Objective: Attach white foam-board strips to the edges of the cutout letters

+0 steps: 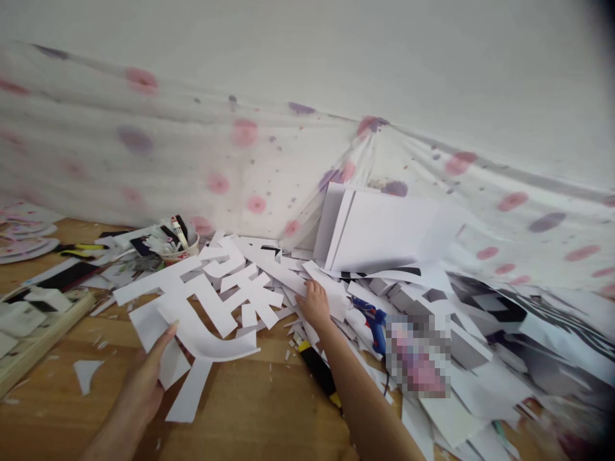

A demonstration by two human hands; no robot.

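My left hand (148, 378) grips a white cut-out shape (202, 333) of stiff paper or board by its lower left edge, thumb on top. The shape has several angular arms and a curved lower stroke, and is tilted above the wooden table. Further forward, my right hand (314, 304) reaches into a pile of white offcut strips (276, 272). Its fingers are curled at the strips; what they hold, if anything, is hidden. Beneath my right forearm lies a black and yellow utility knife (319, 371). A blue glue gun (375, 323) rests right of that hand.
White boards (384, 230) lean on the spotted plastic sheet (245, 160) covering the wall. A cup of pens (180, 240) stands at the back left. At the left edge is a wooden tray (52, 339) of white pieces. Offcuts heap up (471, 384) at the right.
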